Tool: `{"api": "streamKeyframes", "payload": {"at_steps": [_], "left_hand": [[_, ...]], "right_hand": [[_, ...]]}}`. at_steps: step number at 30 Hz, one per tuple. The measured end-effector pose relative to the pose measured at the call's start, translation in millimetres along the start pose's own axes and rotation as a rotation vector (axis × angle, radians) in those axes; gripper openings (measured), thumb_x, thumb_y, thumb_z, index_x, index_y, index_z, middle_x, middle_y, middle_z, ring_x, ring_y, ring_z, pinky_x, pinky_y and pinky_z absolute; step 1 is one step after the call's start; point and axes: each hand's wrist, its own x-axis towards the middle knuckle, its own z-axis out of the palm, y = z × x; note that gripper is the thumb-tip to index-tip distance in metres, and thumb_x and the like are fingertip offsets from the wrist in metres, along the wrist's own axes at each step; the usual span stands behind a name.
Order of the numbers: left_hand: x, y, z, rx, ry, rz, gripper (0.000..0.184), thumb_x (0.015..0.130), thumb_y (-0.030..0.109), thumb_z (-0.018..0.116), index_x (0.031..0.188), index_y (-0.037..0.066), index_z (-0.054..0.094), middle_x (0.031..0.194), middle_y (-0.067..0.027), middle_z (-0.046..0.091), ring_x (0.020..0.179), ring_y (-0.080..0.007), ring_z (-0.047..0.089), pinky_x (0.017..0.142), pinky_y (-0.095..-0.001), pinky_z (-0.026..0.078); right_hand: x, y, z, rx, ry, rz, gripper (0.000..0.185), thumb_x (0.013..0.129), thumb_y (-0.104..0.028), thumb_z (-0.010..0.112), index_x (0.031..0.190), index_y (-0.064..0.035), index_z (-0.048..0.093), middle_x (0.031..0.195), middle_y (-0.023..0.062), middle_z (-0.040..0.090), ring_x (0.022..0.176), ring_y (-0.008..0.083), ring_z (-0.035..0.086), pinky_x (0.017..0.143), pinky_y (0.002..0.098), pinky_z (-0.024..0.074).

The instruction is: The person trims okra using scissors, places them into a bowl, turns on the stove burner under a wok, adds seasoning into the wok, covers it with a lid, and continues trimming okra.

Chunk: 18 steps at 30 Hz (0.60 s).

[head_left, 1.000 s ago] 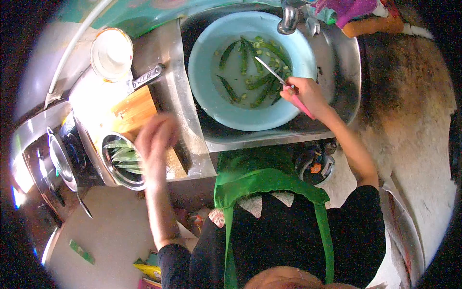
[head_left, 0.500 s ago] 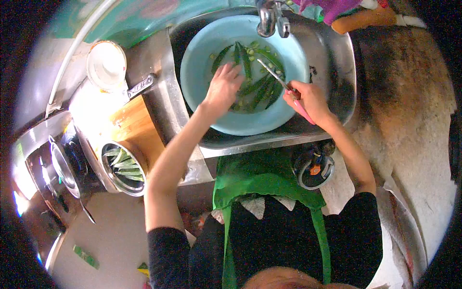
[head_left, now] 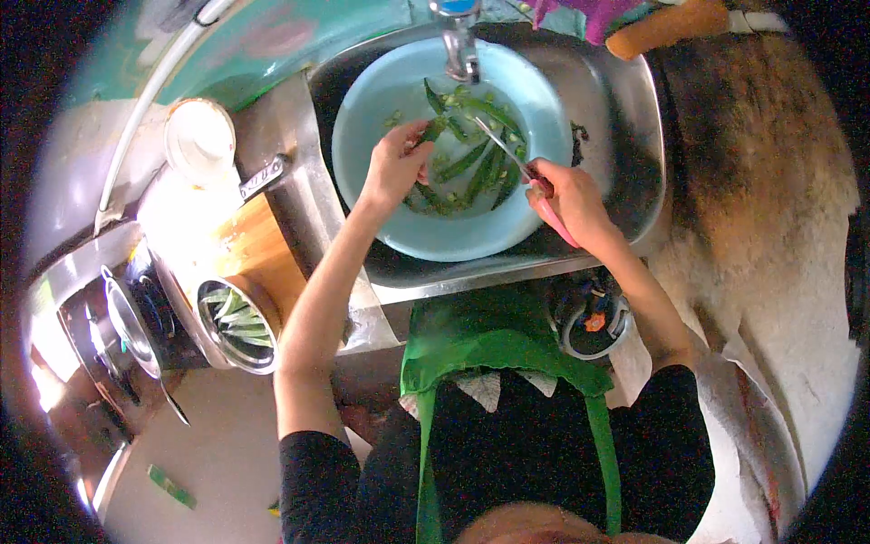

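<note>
A light blue basin (head_left: 362, 204) stands in the metal sink, holding water, long green pods (head_left: 468, 161) that look like okra, and small cut green bits. Over the basin's left part, my left hand (head_left: 396, 166) is closed on a green pod (head_left: 429, 134) pinched at the fingertips. My right hand (head_left: 575, 204), above the basin's right rim, grips scissors (head_left: 553, 213) with pink handles. Their metal blades point up and left over the pods. Whether the blades are parted is too small to tell.
A faucet (head_left: 460, 59) hangs over the basin's far side within the sink (head_left: 625, 145). To the left are a wooden cutting board (head_left: 263, 240), a knife handle (head_left: 265, 175), a white bowl (head_left: 201, 140) and a metal bowl (head_left: 263, 363) with pale green pieces.
My left hand has moved slightly left and now shows a green pod at its fingertips. The scissors remain in my right hand, shifted slightly left. The camera view has shifted a little.
</note>
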Motion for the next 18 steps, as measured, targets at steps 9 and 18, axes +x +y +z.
{"api": "streamKeyframes", "payload": {"at_steps": [9,18], "left_hand": [[-82.4,24.5,8.6,-0.552,0.098,0.139,0.022,0.092,0.014,0.054,0.113,0.006,0.057,0.084,-0.0020,0.060,0.065,-0.0081,0.053,0.053,-0.0196,0.040],[-97.0,23.3,-0.4,-0.576,0.095,0.174,0.024,0.091,0.012,0.053,0.112,0.000,0.056,0.084,-0.0046,0.061,0.064,-0.0098,0.054,0.054,-0.0219,0.043]], "right_hand": [[-0.7,-70.8,4.1,-0.425,0.026,-0.408,0.021,0.074,-0.016,0.065,0.089,-0.0087,0.053,0.079,0.0148,0.056,0.073,0.0354,0.058,0.061,0.0464,0.0452],[-0.5,-92.3,8.5,-0.465,-0.021,-0.476,0.015,0.075,-0.008,0.061,0.088,-0.0087,0.053,0.071,0.0126,0.054,0.064,0.0343,0.057,0.056,0.0444,0.0431]]}}
